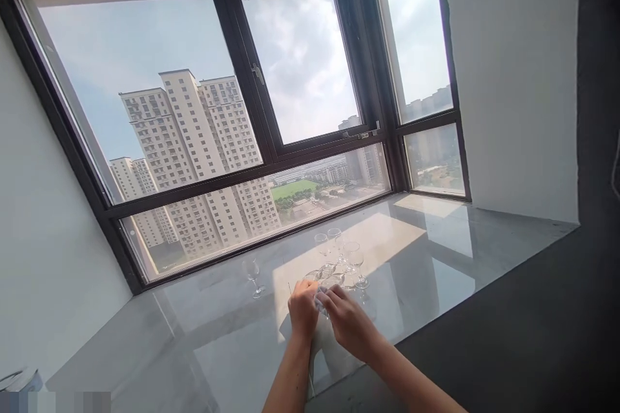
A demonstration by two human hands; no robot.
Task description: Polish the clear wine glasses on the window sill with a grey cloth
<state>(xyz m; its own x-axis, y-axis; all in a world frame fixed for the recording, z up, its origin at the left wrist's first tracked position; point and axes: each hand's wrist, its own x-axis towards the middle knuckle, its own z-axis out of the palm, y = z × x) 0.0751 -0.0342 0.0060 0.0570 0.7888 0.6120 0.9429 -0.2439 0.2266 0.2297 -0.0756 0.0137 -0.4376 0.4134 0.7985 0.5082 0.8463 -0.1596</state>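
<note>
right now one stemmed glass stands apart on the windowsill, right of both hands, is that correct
Wrong side: the head view shows that stemmed glass apart on the windowsill, but to the left of the left hand and right hand.

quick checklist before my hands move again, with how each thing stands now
1. Left hand closed at the pale item: ok.
2. Right hand on the same item: ok.
3. What the pale item covers: cannot tell, the hands hide much of it.
4. Lone stemmed glass upright on the ledge, apart from the others: ok.
5. Gap between the hands and the clustered glasses beyond: cannot tell from this one view.
</note>
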